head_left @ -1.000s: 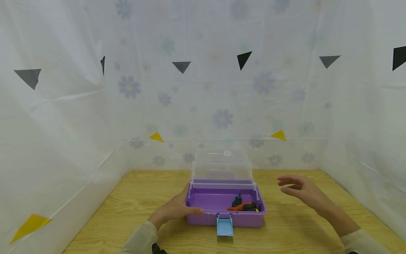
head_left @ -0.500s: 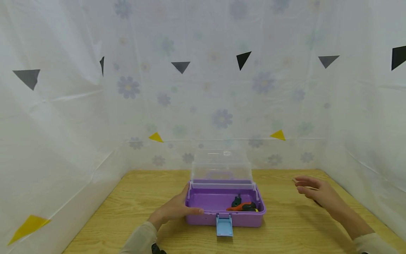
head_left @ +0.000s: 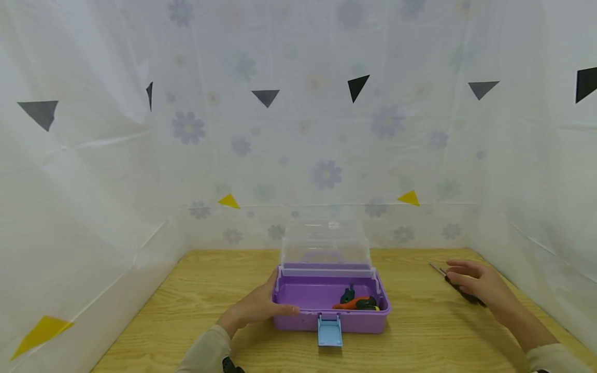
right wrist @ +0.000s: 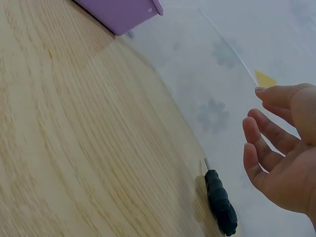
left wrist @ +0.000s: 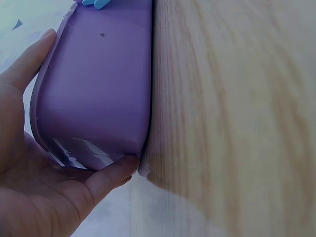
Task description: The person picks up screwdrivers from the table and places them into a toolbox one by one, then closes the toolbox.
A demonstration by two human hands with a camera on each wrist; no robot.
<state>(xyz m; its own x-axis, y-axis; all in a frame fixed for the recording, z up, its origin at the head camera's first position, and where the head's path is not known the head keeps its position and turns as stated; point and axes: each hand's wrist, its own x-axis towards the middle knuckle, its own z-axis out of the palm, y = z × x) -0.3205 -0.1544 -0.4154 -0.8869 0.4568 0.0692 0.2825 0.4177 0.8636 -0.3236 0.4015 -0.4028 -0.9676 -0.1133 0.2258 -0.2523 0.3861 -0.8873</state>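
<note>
Purple box (head_left: 359, 323) sits mid-table (head_left: 210, 285), clear lid (head_left: 322, 248) open on the far side, with an orange-and-dark tool (head_left: 352, 304) and a dark green piece (head_left: 347, 297) already in its right end. Left hand (head_left: 254, 309) grips the box's left end. Right hand (head_left: 480, 286), loosely curled and holding nothing, hovers over a dark-handled screwdriver (head_left: 472, 298) that's outside, far right, so I'd say partway done, pickup remaining.

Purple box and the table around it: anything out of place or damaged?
A screwdriver lies on the table near the right hand, out of place if it belongs with the tools inside the box. The box's front has a small dark mark; I can't tell whether that's damage.
</note>
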